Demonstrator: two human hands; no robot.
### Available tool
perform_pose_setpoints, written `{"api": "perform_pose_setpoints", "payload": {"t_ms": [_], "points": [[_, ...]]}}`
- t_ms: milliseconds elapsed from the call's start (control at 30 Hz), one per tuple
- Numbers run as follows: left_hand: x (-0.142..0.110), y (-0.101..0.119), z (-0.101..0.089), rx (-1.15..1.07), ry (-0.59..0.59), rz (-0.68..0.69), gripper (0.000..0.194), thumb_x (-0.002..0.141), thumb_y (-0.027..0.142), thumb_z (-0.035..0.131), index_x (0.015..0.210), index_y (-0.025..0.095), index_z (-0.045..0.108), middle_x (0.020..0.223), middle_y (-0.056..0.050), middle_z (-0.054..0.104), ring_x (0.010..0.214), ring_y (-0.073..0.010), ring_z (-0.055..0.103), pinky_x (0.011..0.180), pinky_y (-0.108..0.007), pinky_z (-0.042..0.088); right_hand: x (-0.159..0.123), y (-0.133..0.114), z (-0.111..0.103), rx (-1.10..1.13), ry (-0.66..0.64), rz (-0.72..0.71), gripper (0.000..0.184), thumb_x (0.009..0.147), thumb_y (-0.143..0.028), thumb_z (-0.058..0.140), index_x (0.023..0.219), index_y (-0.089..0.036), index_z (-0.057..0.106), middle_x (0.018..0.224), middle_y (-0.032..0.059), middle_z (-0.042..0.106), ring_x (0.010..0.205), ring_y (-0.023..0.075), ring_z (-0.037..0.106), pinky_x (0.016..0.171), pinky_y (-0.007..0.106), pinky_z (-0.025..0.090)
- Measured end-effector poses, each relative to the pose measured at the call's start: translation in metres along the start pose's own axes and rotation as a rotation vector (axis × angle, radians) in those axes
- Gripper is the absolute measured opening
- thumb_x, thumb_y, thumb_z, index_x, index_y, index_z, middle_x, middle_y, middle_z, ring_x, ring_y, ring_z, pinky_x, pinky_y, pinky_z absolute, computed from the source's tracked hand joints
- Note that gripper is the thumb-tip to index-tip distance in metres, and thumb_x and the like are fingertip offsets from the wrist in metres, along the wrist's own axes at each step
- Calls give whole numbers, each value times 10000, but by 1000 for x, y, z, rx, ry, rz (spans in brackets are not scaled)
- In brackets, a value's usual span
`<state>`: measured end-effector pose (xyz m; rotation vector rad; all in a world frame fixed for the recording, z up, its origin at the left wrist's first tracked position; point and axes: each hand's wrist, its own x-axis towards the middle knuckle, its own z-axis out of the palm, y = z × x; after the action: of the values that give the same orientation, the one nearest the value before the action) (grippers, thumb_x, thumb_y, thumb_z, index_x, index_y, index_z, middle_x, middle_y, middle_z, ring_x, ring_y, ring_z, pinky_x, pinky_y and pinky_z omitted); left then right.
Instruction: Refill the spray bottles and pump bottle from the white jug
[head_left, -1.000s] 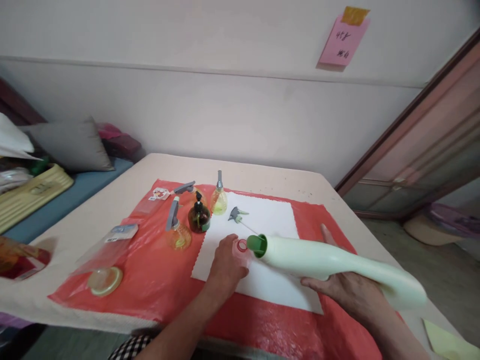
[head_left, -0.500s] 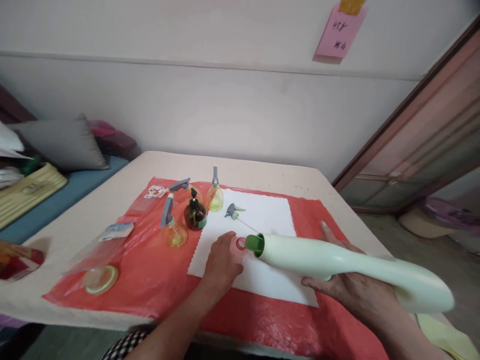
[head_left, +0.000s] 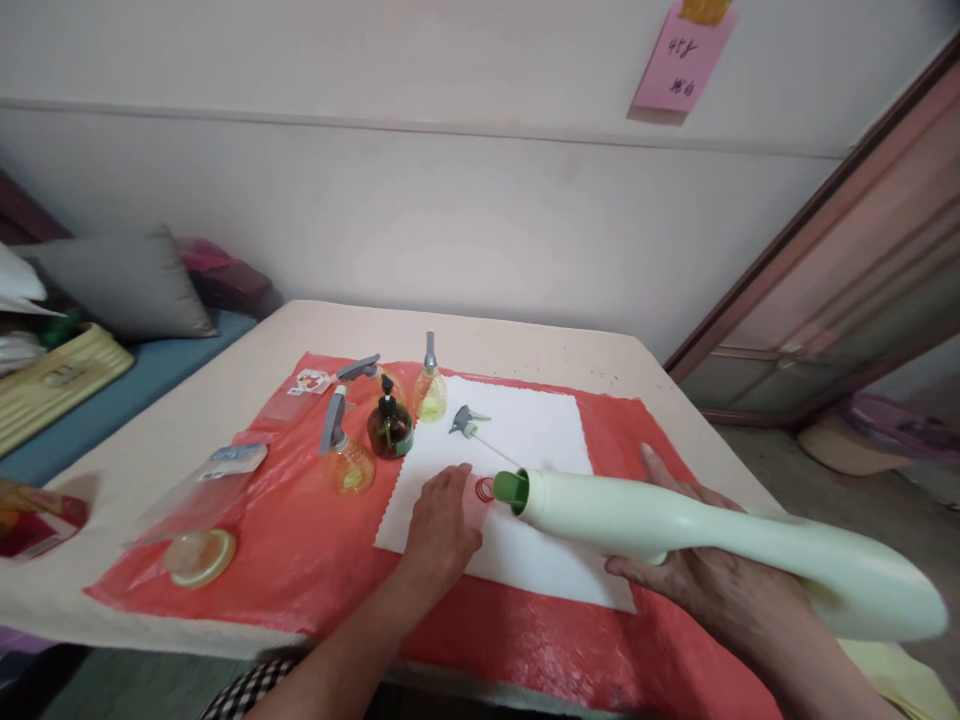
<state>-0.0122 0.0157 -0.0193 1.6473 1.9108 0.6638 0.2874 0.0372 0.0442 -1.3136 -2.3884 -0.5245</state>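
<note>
The left hand (head_left: 439, 525) has its fingers curled around a small translucent pink plastic bottle (head_left: 475, 505), apparently to steady it; its red-ringed mouth is just beyond the thumb side, facing the green spout (head_left: 510, 492) of a long pale-green plastic bottle (head_left: 622, 512); whether mouth and spout touch, I cannot tell. The right hand (head_left: 712, 575) cradles that long bottle from beneath, thumb and fingers spread wide to either side, probably to bear its weight while holding it nearly level; beyond the left fingertips, a grey trigger spray head (head_left: 466, 424) lies on white paper (head_left: 540, 425), presumably set aside to leave the mouth uncovered.
</note>
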Motion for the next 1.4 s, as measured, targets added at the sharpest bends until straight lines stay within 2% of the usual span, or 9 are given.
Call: {"api": "perform_pose_setpoints", "payload": {"t_ms": [167, 400, 600, 700, 833, 1100, 1267, 1400], "points": [[0, -1, 1, 28, -14, -2, 855, 614, 42, 607, 1441, 202, 457, 1479, -99, 537, 1373, -305, 469, 1155, -426, 372, -3, 1, 3, 58, -32, 39, 950, 803, -839, 466, 1535, -235, 413, 1154, 177, 677, 1067, 414, 612, 914, 578, 481], [-1, 0, -3, 98, -20, 37, 837, 639, 49, 597, 1452, 180, 446, 1497, -110, 521, 1380, -299, 461, 1164, -419, 353, -3, -1, 3, 26, 5, 10, 965, 831, -811, 459, 1584, -227, 305, 1126, 168, 675, 1040, 394, 617, 917, 567, 487], [-2, -6, 1, 101, -11, 67, 836, 643, 56, 604, 1454, 181, 444, 1495, -115, 519, 1379, -308, 460, 1163, -423, 351, 4, -6, -4, -56, 39, -49, 991, 860, -809, 393, 1616, -204, 182, 1073, 166, 677, 942, 360, 630, 843, 516, 515], [-2, -7, 2, 110, -28, 67, 836, 645, 59, 597, 1458, 170, 437, 1499, -117, 514, 1380, -309, 457, 1163, -421, 348, 6, -8, -8, -97, 48, -55, 987, 860, -822, 359, 1612, -202, 201, 1067, 164, 686, 913, 351, 632, 816, 501, 515], [-2, -5, 1, 126, -63, 45, 845, 651, 71, 589, 1472, 176, 422, 1531, -99, 483, 1402, -311, 425, 1166, -422, 338, 3, -7, -8, -120, 2, -39, 1000, 844, -842, 353, 1600, -195, 253, 1062, 176, 693, 919, 371, 624, 815, 534, 504], [-3, 2, -4, 145, -110, 22, 849, 667, 74, 591, 1490, 168, 404, 1552, -91, 458, 1413, -299, 406, 1182, -399, 307, 1, -5, -7, -87, -18, -68, 946, 865, -810, 382, 1587, -205, 299, 1143, 184, 686, 1027, 370, 623, 919, 557, 489], [-4, 3, -7, 161, -139, 14, 859, 674, 93, 599, 1501, 169, 381, 1567, -87, 435, 1427, -281, 384, 1192, -386, 291, 1, -7, -11, -162, -30, -110, 847, 940, -701, 389, 1602, -193, 243, 1227, 189, 668, 1066, 363, 621, 936, 545, 475], [-3, 2, -5, 169, -137, 23, 863, 674, 86, 590, 1505, 163, 374, 1567, -94, 429, 1425, -282, 385, 1189, -389, 293, 1, -6, -11, -156, -16, -135, 815, 948, -670, 412, 1604, -220, 236, 1280, 185, 652, 1083, 355, 621, 937, 528, 472]]}}
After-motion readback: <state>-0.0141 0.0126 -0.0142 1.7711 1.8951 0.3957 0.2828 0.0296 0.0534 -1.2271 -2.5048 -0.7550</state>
